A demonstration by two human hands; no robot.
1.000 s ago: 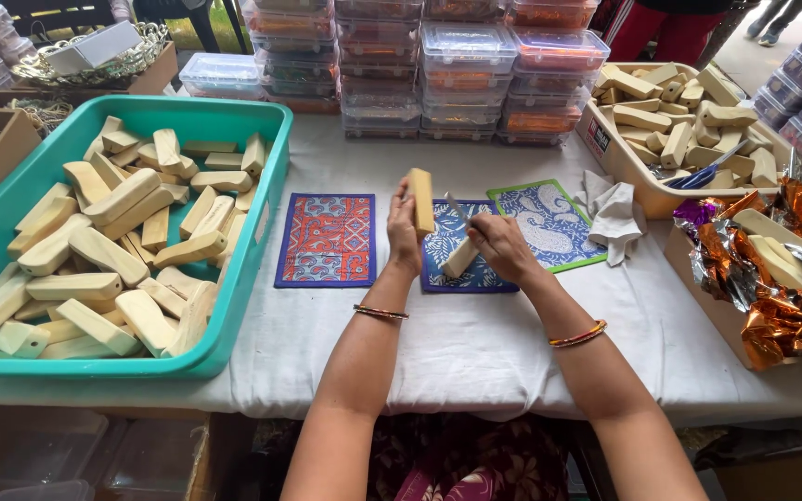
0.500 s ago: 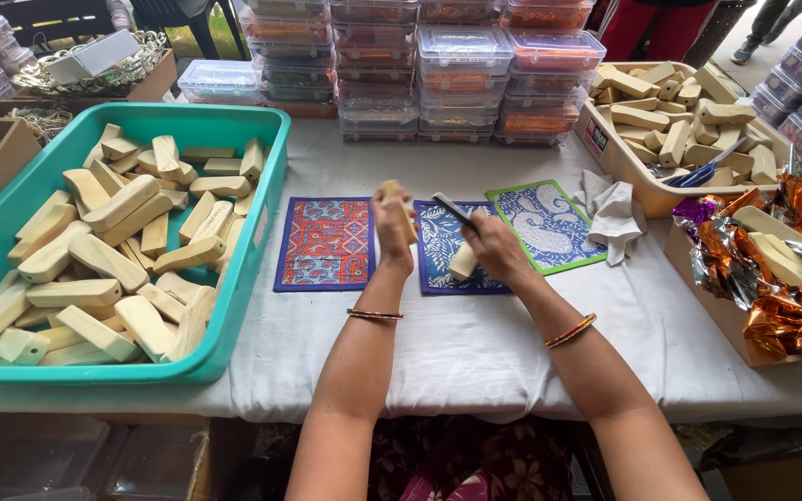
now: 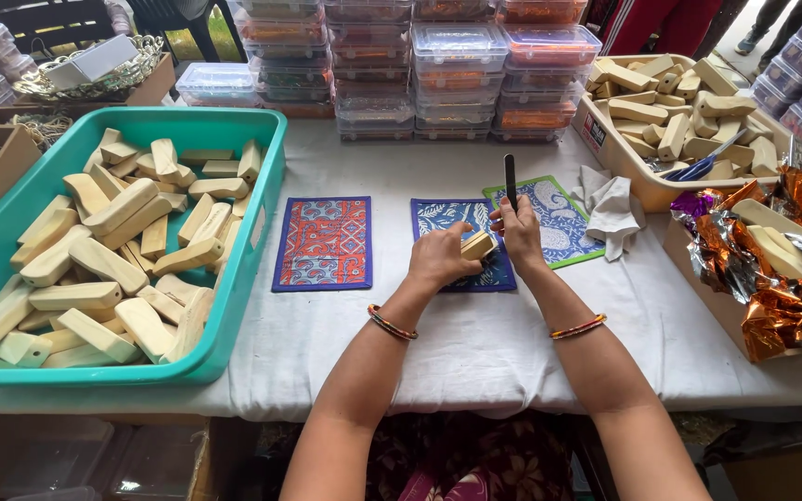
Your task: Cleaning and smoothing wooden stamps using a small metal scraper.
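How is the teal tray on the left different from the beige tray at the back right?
The teal tray is bright blue-green; the beige tray is pale tan. The teal tray looks larger and lies closer to the camera; the beige tray stands farther back, beside crumpled foil. The beige tray also holds a blue-handled tool; the teal one shows none. Both hold many pale wooden blocks.

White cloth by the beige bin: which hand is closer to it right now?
Right. The right hand, holding a knife upright, is just left of the white cloth. The left hand, gripping a pale block, sits farther left over the blue mat.
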